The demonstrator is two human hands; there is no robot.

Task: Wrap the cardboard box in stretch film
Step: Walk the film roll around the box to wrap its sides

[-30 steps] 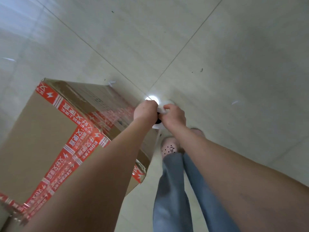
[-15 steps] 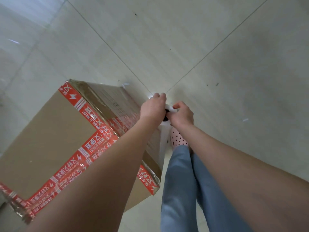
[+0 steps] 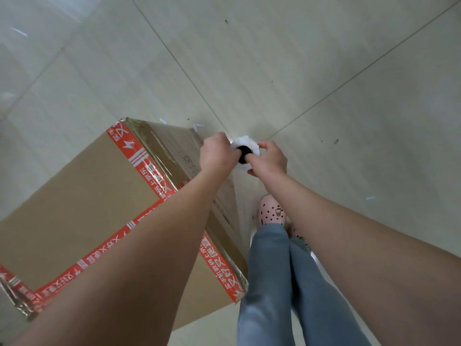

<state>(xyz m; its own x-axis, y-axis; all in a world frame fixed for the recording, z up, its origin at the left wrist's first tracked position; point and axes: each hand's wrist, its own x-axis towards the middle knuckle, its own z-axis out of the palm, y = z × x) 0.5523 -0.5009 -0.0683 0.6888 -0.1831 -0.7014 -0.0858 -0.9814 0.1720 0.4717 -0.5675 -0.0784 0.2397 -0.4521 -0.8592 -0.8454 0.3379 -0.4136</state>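
A large cardboard box (image 3: 74,208) with red printed tape along its edges stands on the floor at the left. A white roll of stretch film (image 3: 245,148) with a dark core is seen end-on beside the box's far right corner. My left hand (image 3: 216,153) grips the roll from the left and my right hand (image 3: 270,158) grips it from the right. A clear sheet of film (image 3: 237,208) stretches from the roll down along the box's right side. The roll's length is hidden below my hands.
Pale floor tiles (image 3: 324,83) with grout lines spread all round. My legs in blue jeans (image 3: 269,283) and a pink perforated shoe (image 3: 270,212) stand just right of the box. Small scraps lie on the floor near the box's far corner.
Both hands with the roll have moved along the box's right side toward its far corner, and the dark core now shows between them. The box sits lower and nearer in view.
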